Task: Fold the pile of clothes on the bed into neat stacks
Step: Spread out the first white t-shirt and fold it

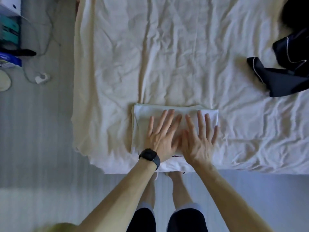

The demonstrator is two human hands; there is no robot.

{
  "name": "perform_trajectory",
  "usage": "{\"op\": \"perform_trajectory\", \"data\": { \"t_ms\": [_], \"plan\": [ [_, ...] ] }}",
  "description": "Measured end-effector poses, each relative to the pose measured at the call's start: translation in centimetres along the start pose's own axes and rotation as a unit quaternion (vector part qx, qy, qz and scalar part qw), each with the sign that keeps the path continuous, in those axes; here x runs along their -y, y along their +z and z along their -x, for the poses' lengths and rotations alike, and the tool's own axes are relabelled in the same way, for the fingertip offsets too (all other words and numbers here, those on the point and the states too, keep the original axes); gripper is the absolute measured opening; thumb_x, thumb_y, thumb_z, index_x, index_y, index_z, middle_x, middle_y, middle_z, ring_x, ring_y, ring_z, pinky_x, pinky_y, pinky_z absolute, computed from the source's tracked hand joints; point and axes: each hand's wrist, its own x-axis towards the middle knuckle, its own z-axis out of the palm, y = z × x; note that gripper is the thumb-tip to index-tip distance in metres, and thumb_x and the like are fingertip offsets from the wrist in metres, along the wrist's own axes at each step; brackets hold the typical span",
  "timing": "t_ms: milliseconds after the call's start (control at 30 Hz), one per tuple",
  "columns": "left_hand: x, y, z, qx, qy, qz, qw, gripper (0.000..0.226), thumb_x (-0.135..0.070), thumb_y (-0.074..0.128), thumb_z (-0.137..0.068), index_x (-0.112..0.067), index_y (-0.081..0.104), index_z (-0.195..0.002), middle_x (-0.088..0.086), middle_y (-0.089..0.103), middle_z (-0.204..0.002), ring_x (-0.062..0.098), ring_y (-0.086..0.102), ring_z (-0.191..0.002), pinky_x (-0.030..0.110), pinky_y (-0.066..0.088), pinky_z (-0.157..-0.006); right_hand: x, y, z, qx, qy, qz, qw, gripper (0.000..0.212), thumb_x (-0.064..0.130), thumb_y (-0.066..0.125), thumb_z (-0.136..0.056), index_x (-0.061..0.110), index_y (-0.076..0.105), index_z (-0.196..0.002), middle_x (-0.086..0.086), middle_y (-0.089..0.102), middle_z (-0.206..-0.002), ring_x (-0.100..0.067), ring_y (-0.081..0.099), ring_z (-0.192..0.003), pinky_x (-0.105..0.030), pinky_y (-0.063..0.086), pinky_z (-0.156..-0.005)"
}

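— While pressed flat on the folded white garment (173, 118), where exactly on the bed (167, 56)?
— Near bed's front edge, centre. Left hand (160, 138) and right hand (199, 139) side by side on top, palms down, fingers (168, 118) spread, clamped on nothing.
— Other clothes?
— Dark navy garment (284, 77), unfolded, far right of the white one, well apart.

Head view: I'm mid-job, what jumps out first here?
Both hands, left hand and right hand, lie flat with spread fingers on a folded white cloth near the bed's front edge. A dark garment with pale piping lies unfolded at the far right.
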Motion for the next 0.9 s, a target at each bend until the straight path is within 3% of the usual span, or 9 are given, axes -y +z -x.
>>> {"op": "perform_trajectory", "data": {
  "t_ms": [67,167,267,433,567,733,900],
  "plan": [
    [0.8,1.6,-0.6,0.014,-0.002,-0.047,0.999,0.067,-0.058,0.041,-0.097,-0.037,0.023,-0.157,-0.005,0.014,-0.167,0.025,0.011,-0.154,0.061,0.013,-0.120,-0.9,1.4,-1.0,0.056,-0.005,0.029,0.998,0.058,0.050,0.032,-0.101,0.039,0.033,-0.157,-0.001,0.020,-0.169,-0.023,0.011,-0.157,-0.056,0.000,-0.123],
    [2.5,3.1,-0.3,-0.006,-0.024,-0.050,0.998,0.068,-0.068,0.034,-0.095,-0.044,0.018,-0.156,-0.005,0.013,-0.167,0.032,0.009,-0.154,0.062,0.014,-0.119,-3.0,3.0,-1.7,0.078,0.001,0.062,0.995,0.063,0.066,0.026,-0.100,0.048,0.017,-0.159,0.005,0.006,-0.171,-0.021,-0.003,-0.158,-0.052,-0.018,-0.119],
    [4.3,3.5,0.3,-0.023,-0.032,-0.042,0.998,0.070,-0.068,0.037,-0.094,-0.045,0.019,-0.156,-0.002,0.012,-0.167,0.034,0.007,-0.154,0.056,0.015,-0.121,-3.3,3.6,-1.5,0.057,0.007,0.067,0.996,0.069,0.072,0.027,-0.098,0.047,0.011,-0.160,0.006,-0.002,-0.171,-0.020,-0.005,-0.158,-0.055,-0.013,-0.120],
    [5.2,3.4,0.3,-0.024,-0.043,-0.008,0.999,0.065,-0.065,0.040,-0.093,-0.043,0.029,-0.154,0.001,0.021,-0.166,0.038,0.010,-0.153,0.053,0.015,-0.122,-4.7,3.1,-2.5,0.039,0.004,0.065,0.997,0.071,0.070,0.034,-0.096,0.041,0.023,-0.159,-0.002,0.018,-0.170,-0.021,0.009,-0.158,-0.062,0.007,-0.121],
    [5.7,4.9,0.1,0.004,-0.051,-0.005,0.999,0.065,-0.067,0.031,-0.093,-0.045,0.024,-0.155,0.004,0.018,-0.166,0.040,0.008,-0.152,0.050,0.009,-0.123,-5.5,4.1,-3.3,0.055,-0.016,0.054,0.997,0.073,0.070,0.036,-0.093,0.040,0.023,-0.158,-0.004,0.018,-0.169,-0.026,0.010,-0.157,-0.058,-0.001,-0.122],
    [5.8,7.0,0.2,-0.010,-0.048,-0.011,0.999,0.067,-0.069,0.031,-0.091,-0.047,0.021,-0.155,0.002,0.013,-0.167,0.042,0.010,-0.152,0.049,0.004,-0.122,-6.5,5.9,-3.2,0.016,-0.022,0.051,0.998,0.072,0.071,0.034,-0.093,0.038,0.028,-0.156,-0.005,0.020,-0.167,-0.028,0.012,-0.156,-0.056,-0.005,-0.122],
    [5.8,6.3,0.0,0.002,-0.043,-0.002,0.999,0.069,-0.067,0.034,-0.090,-0.048,0.020,-0.155,0.001,0.013,-0.167,0.040,0.011,-0.152,0.050,0.008,-0.122,-5.8,5.2,-3.6,0.037,-0.009,0.056,0.998,0.073,0.068,0.039,-0.089,0.038,0.030,-0.155,-0.005,0.023,-0.167,-0.027,0.013,-0.155,-0.051,-0.007,-0.123]
  ]
}}
